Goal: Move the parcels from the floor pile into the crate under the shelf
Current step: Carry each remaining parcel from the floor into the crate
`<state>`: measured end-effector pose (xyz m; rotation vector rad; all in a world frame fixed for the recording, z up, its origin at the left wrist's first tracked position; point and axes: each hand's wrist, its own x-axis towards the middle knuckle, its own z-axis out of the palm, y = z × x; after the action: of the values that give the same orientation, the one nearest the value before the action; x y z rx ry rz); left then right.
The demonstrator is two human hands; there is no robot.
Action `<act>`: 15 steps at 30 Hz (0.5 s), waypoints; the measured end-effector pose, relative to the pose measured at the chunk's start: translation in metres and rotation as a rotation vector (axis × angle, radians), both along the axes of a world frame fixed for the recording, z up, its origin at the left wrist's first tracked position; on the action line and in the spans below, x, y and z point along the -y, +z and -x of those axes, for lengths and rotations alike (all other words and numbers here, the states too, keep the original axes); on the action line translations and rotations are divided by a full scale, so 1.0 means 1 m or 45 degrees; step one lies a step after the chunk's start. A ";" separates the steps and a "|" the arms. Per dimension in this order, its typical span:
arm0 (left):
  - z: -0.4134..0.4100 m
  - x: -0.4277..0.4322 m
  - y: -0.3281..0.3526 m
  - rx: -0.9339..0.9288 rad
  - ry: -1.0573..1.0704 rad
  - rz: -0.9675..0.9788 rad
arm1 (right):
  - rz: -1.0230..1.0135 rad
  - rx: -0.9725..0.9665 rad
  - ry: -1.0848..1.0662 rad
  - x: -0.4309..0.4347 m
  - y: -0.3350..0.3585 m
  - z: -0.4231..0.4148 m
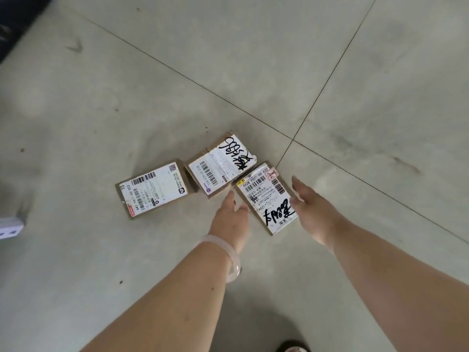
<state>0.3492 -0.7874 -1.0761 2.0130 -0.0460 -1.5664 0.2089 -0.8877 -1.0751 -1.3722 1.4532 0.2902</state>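
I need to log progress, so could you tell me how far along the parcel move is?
Nothing shows as done: no crate is in view. In hand: the left hand and right hand, both open, flank the right parcel. Left: the middle parcel and left parcel lie on the floor.

Light even, diffuse, fairly bright; floor (330, 72) shows no glare. My shadow pools dark just below my left hand (229, 219), near the bottom edge. Both hands slightly motion-blurred; floor joints bow toward the frame edges, far from that hand.
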 end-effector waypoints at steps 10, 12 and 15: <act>0.007 -0.011 0.005 0.001 -0.237 -0.149 | -0.190 0.014 -0.174 -0.039 0.003 0.004; 0.007 -0.013 0.007 0.021 -0.278 -0.166 | -0.216 0.018 -0.296 -0.045 0.005 0.002; 0.006 -0.015 0.013 0.021 -0.214 -0.125 | -0.203 0.067 -0.399 -0.049 0.014 -0.001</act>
<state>0.3429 -0.7722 -1.0630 2.1457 -0.1507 -1.6847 0.2101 -0.8389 -1.0609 -1.0003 1.5410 0.1619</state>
